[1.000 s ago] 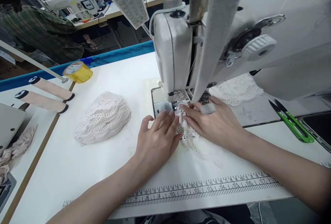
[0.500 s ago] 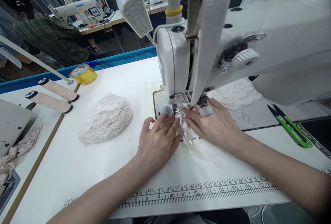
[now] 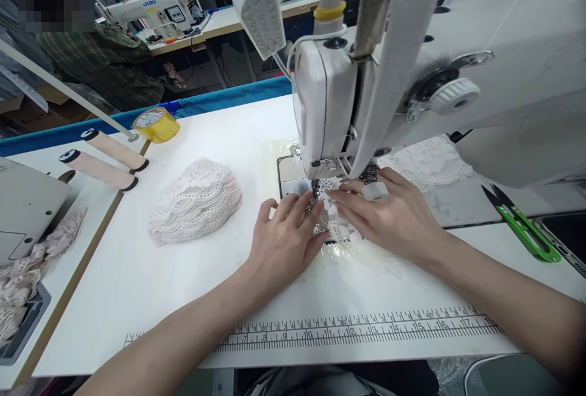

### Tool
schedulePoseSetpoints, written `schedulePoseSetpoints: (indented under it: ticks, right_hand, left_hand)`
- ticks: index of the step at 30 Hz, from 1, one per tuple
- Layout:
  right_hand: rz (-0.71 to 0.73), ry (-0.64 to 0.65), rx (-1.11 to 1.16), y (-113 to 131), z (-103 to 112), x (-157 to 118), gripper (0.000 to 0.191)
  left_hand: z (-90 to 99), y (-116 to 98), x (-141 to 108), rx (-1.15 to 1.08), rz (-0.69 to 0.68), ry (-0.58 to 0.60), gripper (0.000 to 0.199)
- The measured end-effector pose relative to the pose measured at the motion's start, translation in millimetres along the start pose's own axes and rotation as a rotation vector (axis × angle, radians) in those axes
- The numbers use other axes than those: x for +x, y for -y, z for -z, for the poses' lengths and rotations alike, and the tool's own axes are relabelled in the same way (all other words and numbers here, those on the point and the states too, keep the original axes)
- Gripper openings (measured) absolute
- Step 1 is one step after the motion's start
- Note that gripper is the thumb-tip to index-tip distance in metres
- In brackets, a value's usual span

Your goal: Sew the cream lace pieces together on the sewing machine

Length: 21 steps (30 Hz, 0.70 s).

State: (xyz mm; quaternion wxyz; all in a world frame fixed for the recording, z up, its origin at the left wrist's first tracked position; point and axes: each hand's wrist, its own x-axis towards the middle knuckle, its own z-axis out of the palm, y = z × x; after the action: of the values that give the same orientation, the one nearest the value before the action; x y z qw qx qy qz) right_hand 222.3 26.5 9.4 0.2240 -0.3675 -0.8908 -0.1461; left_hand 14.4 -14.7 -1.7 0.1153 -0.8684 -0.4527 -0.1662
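A strip of pale lace (image 3: pixel 337 225) lies under the presser foot of the white sewing machine (image 3: pixel 315 109). On the left side of the needle, my left hand (image 3: pixel 286 234) rests on the lace edge, its fingers stretched forward and its thumb near the strip. My right hand (image 3: pixel 389 216) lies over the lace from the other side, fingers extended toward the foot and partly behind a pale block on the machine. Its thumb is hidden. Fingertips of both hands are close to the needle, with the lace between them.
A lace pile (image 3: pixel 196 204) sits at left, with two thread cones (image 3: pixel 98 168) and yellow tape (image 3: pixel 156 125) beyond. More lace (image 3: pixel 425 163) lies behind my right hand. Green thread snips (image 3: pixel 526 231) are at right. A printed ruler (image 3: pixel 329 332) runs along the front edge. Another person (image 3: pixel 101 63) sits beyond.
The view has shifted, so the machine and table items appear farther right. Both hands stay beside the needle on the lace, and the lace's loose tail reaches less far toward the front edge.
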Motion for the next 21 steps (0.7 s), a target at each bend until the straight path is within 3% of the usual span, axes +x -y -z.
schedulePoseSetpoints:
  ticks: [4,7,10,14,18,21]
  right_hand:
    - [-0.014,0.122,0.220,6.3,8.8,-2.0,0.034]
    - [-0.058,0.186,0.251,9.4,7.7,-2.5,0.020]
    - [-0.120,0.145,0.269,9.8,1.0,-2.9,0.026]
    - [-0.199,0.120,0.251,9.6,-6.2,-2.5,0.028]
    - [-0.210,0.093,0.269,8.6,-8.1,-2.9,0.026]
    - [-0.200,0.028,0.330,6.8,-8.0,-4.9,0.021]
  left_hand:
    - [1.4,1.8,0.5,-0.074,-0.025,-0.028,0.030]
    - [6.0,3.9,3.8,-0.167,0.006,0.052,0.033]
    - [7.7,6.8,11.0,-0.225,0.028,0.109,0.036]
    - [0.9,11.3,24.5,-0.274,0.116,0.043,0.014]
    - [-2.7,17.1,34.0,-0.442,0.248,0.066,0.021]
    - [-0.2,21.6,34.1,-0.559,0.271,0.111,0.024]
